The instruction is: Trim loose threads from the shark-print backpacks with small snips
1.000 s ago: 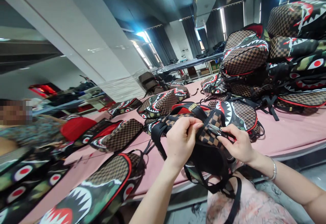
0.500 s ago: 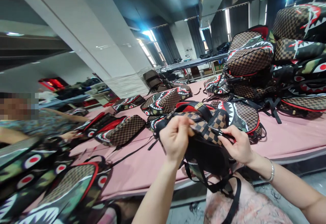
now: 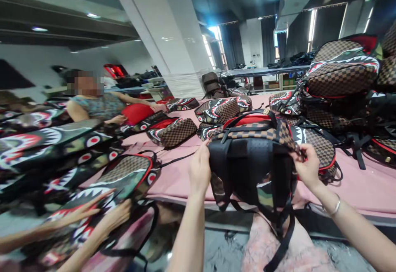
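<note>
A black backpack with brown checkered trim and a red lining along its top stands upright at the table's near edge, its strap side facing me. My left hand is closed on its upper left side; the fingertips are partly hidden behind it. At the upper right edge, my right hand pinches the checkered material. Black straps hang from the bag over my lap. Just behind it to the right lies another checkered backpack with a shark-mouth print.
Backpacks are piled on the right and on the left of the pink-covered table. A co-worker sits across on the left. Another person's hands rest on a backpack at lower left. A pillar rises beyond.
My hands have moved apart to the backpack's two sides, and its strap panel now faces me. The view has swung left, bringing another person's hands into sight at lower left.
</note>
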{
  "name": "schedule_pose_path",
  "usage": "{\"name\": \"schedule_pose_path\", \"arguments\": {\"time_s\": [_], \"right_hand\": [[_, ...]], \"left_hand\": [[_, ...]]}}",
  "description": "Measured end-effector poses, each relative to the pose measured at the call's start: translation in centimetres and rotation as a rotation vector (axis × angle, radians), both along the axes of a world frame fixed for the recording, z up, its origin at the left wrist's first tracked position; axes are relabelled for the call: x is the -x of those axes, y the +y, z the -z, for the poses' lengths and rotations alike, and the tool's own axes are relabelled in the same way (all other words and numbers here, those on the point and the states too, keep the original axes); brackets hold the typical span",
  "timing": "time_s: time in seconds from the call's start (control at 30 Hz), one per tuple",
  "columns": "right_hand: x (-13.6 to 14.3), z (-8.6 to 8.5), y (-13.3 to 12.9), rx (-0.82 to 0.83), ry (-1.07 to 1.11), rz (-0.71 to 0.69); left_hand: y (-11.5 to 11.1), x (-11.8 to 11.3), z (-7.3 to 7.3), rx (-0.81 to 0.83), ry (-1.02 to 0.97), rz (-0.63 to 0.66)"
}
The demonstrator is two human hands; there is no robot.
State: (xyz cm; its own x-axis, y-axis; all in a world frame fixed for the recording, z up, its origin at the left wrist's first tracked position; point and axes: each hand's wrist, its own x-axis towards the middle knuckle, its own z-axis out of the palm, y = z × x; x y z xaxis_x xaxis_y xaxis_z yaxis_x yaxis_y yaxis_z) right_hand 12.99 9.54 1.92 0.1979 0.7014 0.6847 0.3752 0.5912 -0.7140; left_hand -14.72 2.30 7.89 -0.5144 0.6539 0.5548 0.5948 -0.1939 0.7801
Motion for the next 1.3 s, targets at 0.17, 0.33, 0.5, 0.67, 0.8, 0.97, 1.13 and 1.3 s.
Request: {"name": "schedule_pose_path", "arguments": {"time_s": [0.17,0.33,0.5,0.67,0.8,0.97,1.13,1.3], "right_hand": [[1.8,-1.9,7.8,0.220,0.204,-0.118],[2.4,-3.5,11.2,0.287,0.240,-0.124],[-0.4,-7.2,7.8,0.061,0.270,-0.021],[-3.2,-10.0,-0.4,-0.132,-0.139,-0.180],[-3.8,-9.7,-3.9,-0.218,-0.456,-0.232],[-2.3,-8.6,-4.7,-0.337,-0.461,-0.250],[-0.6,-8.4,-5.3,-0.384,-0.455,-0.230],[-0.5,-8.4,-5.6,-0.401,-0.474,-0.229]], "left_hand": [[-5.7,-6.2,3.2,-0.224,0.480,-0.255],[-7.5,-13.1,6.3,-0.343,0.752,-0.060],[-6.3,-17.6,7.5,-0.440,0.760,0.034],[-5.3,-18.1,4.4,-0.402,0.740,0.262],[-5.0,-16.0,1.5,-0.384,0.569,0.384],[-4.9,-13.4,-0.3,-0.054,0.178,0.437],[-6.0,-11.4,-1.0,-0.212,-0.402,0.443],[-5.1,-9.1,-0.8,-0.016,-0.250,0.335]]}}
